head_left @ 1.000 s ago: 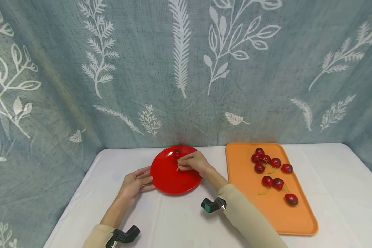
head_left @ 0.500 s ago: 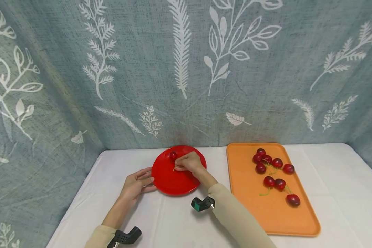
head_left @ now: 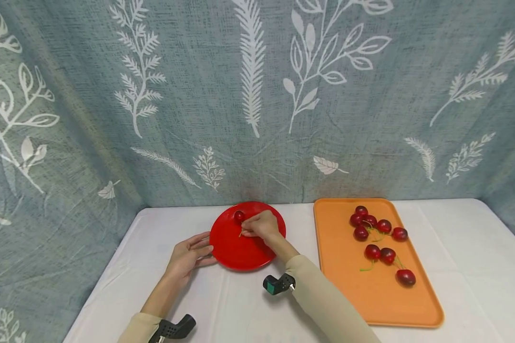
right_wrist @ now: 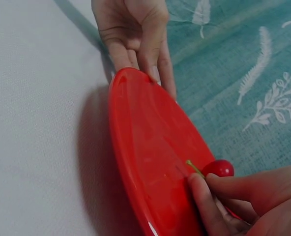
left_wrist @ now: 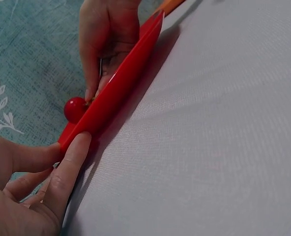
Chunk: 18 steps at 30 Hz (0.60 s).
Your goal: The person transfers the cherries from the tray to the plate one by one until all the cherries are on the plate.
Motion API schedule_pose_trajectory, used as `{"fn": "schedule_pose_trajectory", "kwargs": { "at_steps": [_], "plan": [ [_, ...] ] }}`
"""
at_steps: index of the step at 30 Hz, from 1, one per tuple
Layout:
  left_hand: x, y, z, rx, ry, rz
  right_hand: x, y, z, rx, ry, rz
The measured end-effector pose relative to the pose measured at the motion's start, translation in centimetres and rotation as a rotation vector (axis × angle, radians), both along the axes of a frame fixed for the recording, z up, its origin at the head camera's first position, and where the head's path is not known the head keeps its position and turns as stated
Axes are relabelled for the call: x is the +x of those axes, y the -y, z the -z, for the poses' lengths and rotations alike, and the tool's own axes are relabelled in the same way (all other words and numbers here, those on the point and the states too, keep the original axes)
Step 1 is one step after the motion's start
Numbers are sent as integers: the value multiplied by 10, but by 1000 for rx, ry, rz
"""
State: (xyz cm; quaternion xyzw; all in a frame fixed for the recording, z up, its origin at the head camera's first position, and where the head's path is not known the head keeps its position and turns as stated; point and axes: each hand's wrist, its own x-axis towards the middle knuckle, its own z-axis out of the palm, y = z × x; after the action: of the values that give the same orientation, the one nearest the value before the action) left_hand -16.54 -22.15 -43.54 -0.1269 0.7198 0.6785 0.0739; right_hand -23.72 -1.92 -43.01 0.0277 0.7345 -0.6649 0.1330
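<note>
A round red plate (head_left: 240,255) lies at the back left of the white table. My left hand (head_left: 188,257) grips its left rim, with thumb and fingers on either side of the edge in the left wrist view. Over the plate, my right hand (head_left: 262,226) pinches the green stem of a dark red cherry (head_left: 239,216) between thumb and forefinger. In the right wrist view the stem end (right_wrist: 194,167) sticks out past the fingertips, and the cherry hangs just beyond them. Whether the cherry touches the plate I cannot tell.
An orange tray (head_left: 343,286) lies to the right of the plate. Several cherries (head_left: 361,232) with stems cluster in its back part, and a few more (head_left: 387,256) lie nearer its middle. A patterned blue-green curtain (head_left: 223,105) hangs behind the white table (head_left: 236,305).
My right hand has moved slightly left over the plate with the cherry, mostly in the first half second. The left hand keeps its grip on the plate's rim.
</note>
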Motion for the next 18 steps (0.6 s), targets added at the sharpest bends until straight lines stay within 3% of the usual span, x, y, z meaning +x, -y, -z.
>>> {"fn": "schedule_pose_trajectory", "kwargs": {
  "at_steps": [18],
  "plan": [
    [2,1,1,0,-11,22,4,-5,-7,22,-21,-41]
  ]
}}
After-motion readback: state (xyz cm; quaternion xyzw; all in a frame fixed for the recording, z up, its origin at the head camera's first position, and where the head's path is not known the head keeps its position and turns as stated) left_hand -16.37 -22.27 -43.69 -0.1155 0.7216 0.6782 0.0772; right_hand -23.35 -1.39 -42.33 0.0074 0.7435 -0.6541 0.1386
